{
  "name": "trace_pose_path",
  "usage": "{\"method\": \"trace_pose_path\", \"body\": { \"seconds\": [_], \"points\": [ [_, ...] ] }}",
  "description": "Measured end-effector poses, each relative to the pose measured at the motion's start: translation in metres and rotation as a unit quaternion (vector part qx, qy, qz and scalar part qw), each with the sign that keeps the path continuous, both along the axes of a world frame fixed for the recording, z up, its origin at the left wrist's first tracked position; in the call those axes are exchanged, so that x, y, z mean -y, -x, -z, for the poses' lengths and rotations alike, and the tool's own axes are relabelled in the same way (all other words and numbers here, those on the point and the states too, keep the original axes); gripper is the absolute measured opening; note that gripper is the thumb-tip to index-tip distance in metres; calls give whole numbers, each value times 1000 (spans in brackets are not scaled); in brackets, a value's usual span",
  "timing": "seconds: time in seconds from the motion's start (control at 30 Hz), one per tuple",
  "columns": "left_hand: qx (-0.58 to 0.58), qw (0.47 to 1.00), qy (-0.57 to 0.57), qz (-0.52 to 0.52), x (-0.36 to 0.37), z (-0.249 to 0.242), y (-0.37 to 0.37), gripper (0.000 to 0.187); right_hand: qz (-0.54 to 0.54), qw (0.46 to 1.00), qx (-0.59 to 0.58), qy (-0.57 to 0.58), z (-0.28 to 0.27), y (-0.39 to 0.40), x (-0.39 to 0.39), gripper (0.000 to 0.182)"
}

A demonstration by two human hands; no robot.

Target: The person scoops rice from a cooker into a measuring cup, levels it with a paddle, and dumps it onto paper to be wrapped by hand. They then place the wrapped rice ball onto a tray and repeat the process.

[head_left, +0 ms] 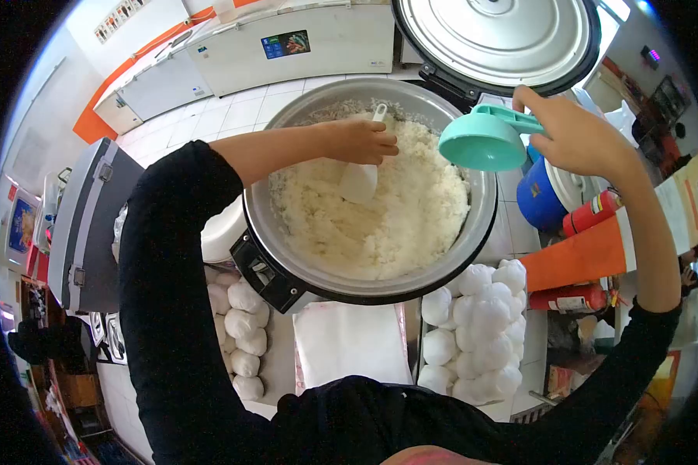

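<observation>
My left hand [362, 142] is closed around a white rice paddle [358, 184], whose blade rests on the cooked rice [395, 225]. The rice fills much of a wide, round rice cooker [485, 225] in front of me. Over the cooker's right rim, my right hand [578, 132] grips the handle of a mint-green scoop [482, 139]. The scoop is tilted with its mouth downward, and its inside is hidden. Behind the pot, the cooker's metal lid [504, 39] stands open.
A stack of white sheets [353, 345] lies between me and the cooker. White wrapped bundles sit in groups at left [244, 329] and right [477, 333]. A grey cooler [93, 225] is on the left; a blue container [539, 198] and fire extinguishers [570, 298] are on the right.
</observation>
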State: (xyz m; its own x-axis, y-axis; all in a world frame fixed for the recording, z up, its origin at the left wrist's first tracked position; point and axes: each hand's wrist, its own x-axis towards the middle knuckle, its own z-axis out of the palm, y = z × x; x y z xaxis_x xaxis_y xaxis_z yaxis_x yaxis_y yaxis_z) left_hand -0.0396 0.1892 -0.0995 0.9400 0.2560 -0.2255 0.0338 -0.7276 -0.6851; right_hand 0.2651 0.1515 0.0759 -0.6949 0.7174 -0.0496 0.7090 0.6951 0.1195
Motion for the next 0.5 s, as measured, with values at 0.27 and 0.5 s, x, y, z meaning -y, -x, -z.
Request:
{"method": "trace_pose_path", "body": {
  "seconds": [0.27,0.5],
  "points": [
    [158,973,-20,-167,53,-83,29,10,-117,975,-9,-191,52,59,-42,22],
    [445,696,-100,-555,230,-174,89,46,-180,872,131,-437,163,162,-59,34]
  ]
}}
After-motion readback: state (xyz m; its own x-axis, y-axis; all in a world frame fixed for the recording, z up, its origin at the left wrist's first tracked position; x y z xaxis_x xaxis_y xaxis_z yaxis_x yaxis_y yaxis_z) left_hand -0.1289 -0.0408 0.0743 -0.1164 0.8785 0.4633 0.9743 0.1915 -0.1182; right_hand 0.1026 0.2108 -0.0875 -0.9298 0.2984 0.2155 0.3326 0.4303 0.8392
